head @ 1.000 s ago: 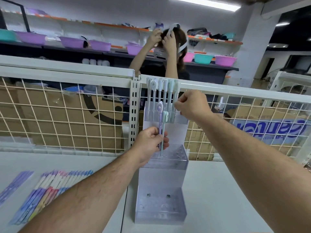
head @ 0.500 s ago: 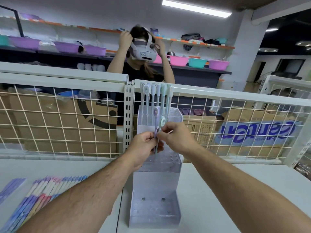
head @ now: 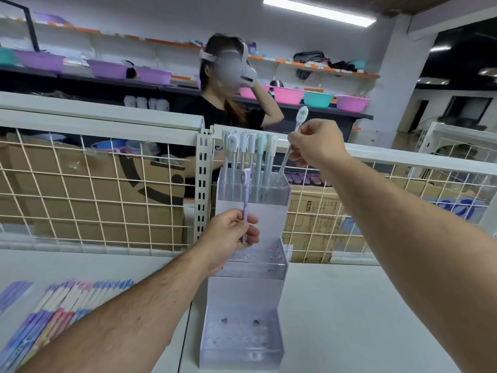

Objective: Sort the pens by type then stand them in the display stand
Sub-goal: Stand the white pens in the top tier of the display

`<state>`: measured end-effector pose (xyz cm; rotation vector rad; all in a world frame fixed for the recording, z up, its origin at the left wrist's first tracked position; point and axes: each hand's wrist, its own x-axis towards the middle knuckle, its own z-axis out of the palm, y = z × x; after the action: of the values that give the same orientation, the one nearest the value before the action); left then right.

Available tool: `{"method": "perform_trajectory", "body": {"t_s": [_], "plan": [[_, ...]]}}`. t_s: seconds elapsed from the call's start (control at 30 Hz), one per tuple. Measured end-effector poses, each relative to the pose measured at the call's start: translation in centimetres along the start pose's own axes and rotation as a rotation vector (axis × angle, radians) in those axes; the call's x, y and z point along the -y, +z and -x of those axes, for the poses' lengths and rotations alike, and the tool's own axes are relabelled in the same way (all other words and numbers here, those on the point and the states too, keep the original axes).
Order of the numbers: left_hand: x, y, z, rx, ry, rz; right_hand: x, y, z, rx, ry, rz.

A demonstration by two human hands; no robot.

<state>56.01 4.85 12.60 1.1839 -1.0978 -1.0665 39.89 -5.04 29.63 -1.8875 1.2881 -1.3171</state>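
**Two pens in hand, one heading for the top row of the stand**

At far left, loose pens lie fanned out on the table, not yet in the stand. The left hand pinches a purple pen upright by its lower barrel, between the thumb and curled fingers, in front of the clear display stand. In the stand's top tier a row of pens stands caps up. The right hand, fingers curled, pinches a pale green pen at mid-barrel. This pen is tilted, with its tip just above the right end of that tier. To seat it well, the person would likely bring it upright over a free slot beside its own kind. It should then go straight down without knocking its neighbours, and be let go only once the tip sits firm.
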Motion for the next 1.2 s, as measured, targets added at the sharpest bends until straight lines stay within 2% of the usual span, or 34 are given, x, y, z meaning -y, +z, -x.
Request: {"method": "perform_trajectory", "body": {"t_s": [0.8,1.03,1.2], "plan": [[-0.2,0.0,0.0,0.022,-0.012,0.001,-0.5,1.8,-2.0,-0.023,-0.034,0.106],[-0.1,-0.2,0.0,0.022,-0.022,-0.008,-1.6,2.7,-1.4,0.127,-0.028,0.216],[-0.1,-0.1,-0.1,0.02,-0.023,-0.018,-2.2,2.9,-1.3,0.114,-0.039,0.259]]}}
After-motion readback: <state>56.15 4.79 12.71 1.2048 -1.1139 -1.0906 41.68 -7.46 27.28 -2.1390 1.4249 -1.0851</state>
